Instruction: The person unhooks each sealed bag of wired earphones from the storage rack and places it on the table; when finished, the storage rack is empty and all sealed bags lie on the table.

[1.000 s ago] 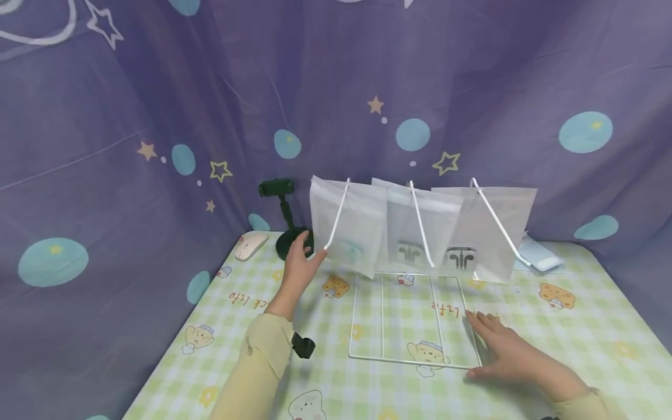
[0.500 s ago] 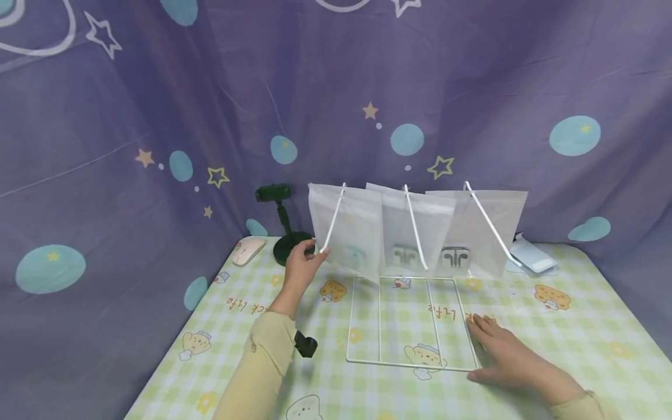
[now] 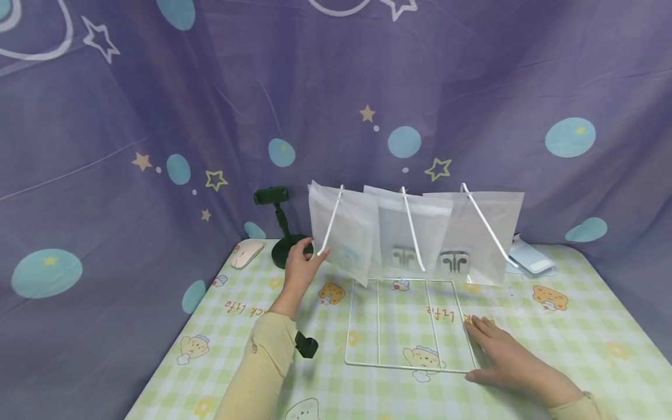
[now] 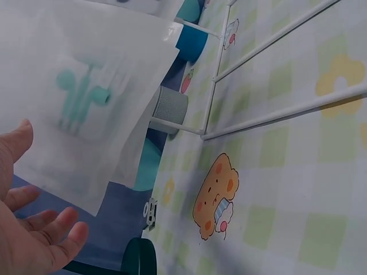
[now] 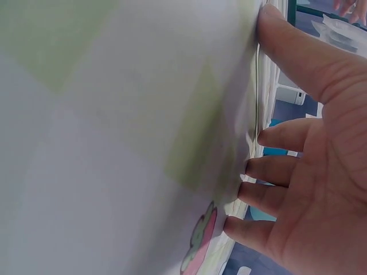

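A white wire rack (image 3: 388,366) stands on the table, with three white hooks slanting toward me. From each hook hangs a frosted plastic bag: left (image 3: 358,224), middle (image 3: 431,230) and right (image 3: 480,259). Teal earphones (image 4: 83,100) show through the left bag; darker earphones (image 3: 454,262) show in the right one, and a similar shape in the middle one. My left hand (image 3: 301,269) is beside the left hook's tip, its fingers loosely spread and thumb near the bag in the left wrist view. My right hand (image 3: 506,356) rests with extended fingers along the rack base's right side, thumb at its front corner.
A dark green phone stand (image 3: 282,220) and a pale mouse (image 3: 247,254) are at the back left. A light blue object (image 3: 531,258) lies at the back right. Behind the bags, the left wrist view shows a grey cylinder (image 4: 171,109). A purple curtain (image 3: 336,87) hangs behind the table.
The left bag swings on its hook, its lower corner going right and then back left. My left hand stays by the hook tip; my right hand hardly moves. The head view has tilted slightly up.
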The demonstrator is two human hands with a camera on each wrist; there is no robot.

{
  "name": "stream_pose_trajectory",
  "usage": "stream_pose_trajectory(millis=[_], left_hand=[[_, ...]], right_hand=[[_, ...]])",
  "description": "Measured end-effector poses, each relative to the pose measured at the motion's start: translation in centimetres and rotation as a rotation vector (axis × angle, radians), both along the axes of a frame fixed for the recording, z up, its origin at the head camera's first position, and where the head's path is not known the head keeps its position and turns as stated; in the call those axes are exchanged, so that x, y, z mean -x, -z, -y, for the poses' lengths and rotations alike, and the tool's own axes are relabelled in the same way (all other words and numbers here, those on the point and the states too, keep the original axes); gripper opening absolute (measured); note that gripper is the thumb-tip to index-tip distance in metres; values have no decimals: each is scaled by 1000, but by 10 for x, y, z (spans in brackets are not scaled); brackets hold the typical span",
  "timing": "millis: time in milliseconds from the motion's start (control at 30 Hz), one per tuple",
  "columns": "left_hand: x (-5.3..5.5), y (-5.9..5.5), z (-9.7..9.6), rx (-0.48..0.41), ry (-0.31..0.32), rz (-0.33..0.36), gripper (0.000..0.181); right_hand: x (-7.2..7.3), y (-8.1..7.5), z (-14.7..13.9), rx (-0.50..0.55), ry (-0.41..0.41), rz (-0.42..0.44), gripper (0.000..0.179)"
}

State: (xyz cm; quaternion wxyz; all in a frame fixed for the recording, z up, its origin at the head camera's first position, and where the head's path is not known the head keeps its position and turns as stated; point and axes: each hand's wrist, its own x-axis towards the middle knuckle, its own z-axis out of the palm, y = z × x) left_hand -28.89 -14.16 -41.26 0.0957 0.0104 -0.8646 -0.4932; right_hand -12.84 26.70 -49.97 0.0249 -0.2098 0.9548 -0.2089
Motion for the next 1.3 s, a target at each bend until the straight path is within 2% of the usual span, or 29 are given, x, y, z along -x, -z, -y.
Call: stream_pose_trajectory(millis=[167,400,533,733,833,1033,1300], left_hand=[[3,-1,2,25,13,-20,80],[4,5,0,21,60,-89,56],[0,8,-3,40,32,-97,45],[-10,6,-6,68,-36,-103,38],[-14,4,-7,12,-15,-84,38],[-19,-1,-10,-197,86,-31,43],[-28,2,-14,-280,206,-21,37]], right_hand=[[0,-1,1,6,1,-5,102],[-1,-5,4,3,11,-15,102],[0,-6,4,3,15,-16,103],[0,-4,3,17,20,-10,103],[1,-3,1,13,21,-19,103],[1,-1,-2,3,12,-34,103],[1,2,-3,7,4,-24,103]])
